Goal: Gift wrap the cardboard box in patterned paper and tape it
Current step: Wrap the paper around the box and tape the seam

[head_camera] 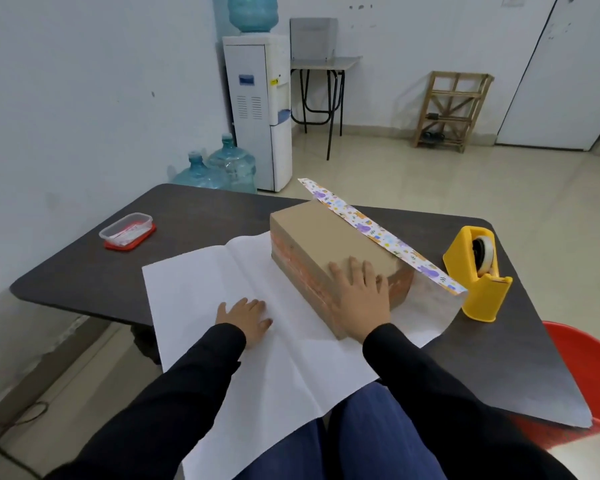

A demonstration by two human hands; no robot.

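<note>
- Two hands down flat, nothing gripped: our left hand [245, 317] lies with fingers spread on the white back of the patterned paper [194, 292], and our right hand [359, 289] presses palm-down on the near end of the cardboard box [326, 233]
- The box sits toward the right of the sheet on the dark table [101, 271]; along its far-right edge a strip [378, 230] of the paper stands turned up, print showing
- Risk, as we judge it: no hand is on that strip, so it may flop back when we reach for the yellow tape dispenser [475, 275] just beside the sheet
- The near part of the sheet hangs off the table over our lap, so a tug could drag paper and box askew
- The paper looks thin and smooth, creased in fold lines; the box is matte brown and sharp-cornered, with orange bands on its side, and those corners could tear a tight pull
</note>
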